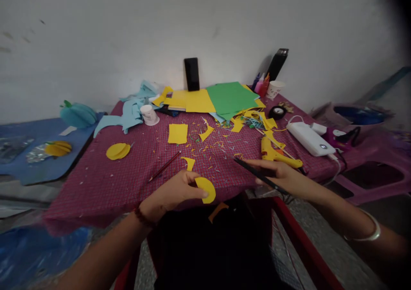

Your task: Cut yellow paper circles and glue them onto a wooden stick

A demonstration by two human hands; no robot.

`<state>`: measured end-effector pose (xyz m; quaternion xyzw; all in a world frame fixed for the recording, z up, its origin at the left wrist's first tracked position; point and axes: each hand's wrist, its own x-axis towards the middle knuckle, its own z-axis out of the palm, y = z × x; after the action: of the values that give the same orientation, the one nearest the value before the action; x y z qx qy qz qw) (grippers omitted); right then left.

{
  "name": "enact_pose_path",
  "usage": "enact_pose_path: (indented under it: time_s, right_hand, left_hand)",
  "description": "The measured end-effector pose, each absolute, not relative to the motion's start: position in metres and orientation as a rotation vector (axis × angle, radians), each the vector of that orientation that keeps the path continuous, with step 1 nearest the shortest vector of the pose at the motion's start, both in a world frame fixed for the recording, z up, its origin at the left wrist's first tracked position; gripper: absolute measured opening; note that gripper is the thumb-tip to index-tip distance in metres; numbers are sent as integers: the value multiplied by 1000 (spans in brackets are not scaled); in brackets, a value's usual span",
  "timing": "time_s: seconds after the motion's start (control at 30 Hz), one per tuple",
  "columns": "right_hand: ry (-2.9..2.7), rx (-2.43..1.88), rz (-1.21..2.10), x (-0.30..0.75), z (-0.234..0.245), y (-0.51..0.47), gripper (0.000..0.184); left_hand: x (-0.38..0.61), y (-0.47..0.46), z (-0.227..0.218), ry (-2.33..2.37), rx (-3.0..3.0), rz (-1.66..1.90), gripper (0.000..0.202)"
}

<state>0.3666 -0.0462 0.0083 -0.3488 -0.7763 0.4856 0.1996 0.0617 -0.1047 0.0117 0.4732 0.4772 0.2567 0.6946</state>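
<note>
My left hand [175, 191] pinches a rounded yellow paper cut-out [206, 189] just over the near edge of the table. My right hand [282, 176] is closed round dark scissors [257, 174], whose thin blades point up and left toward the yellow piece. A red pencil [164, 167] lies on the cloth just left of my left hand. Small yellow offcuts [189, 162] lie between the two hands.
The table has a magenta checked cloth [105, 183]. On it lie stacked yellow discs [118, 151], a yellow square [177, 133], green and yellow sheets [229, 96], a yellow glue gun [272, 153], a white power bank [310, 139], tape roll [276, 112], paper cups [149, 114] and a phone [192, 73] against the wall.
</note>
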Motion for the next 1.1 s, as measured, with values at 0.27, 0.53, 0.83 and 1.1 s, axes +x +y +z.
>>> enact_pose_path:
  time_s: [0.27,0.53,0.83,1.1]
  right_hand:
    - [-2635,-1196,189,340,-20,-26,44]
    - [-2606,-1206,32,356,-41,-2,40]
    - [-2666,-833,429,321,-18,-84,26]
    - [-3037,-941,867,265,-116,-105,42]
  left_hand:
    - [36,-121,11,1076,871,927,19]
    - [-36,-128,-11,1275,681,1222,23]
    - [-81,-113,-12,1494,689,1257,30]
    - [-89,-115,-26,1427,679,1333,18]
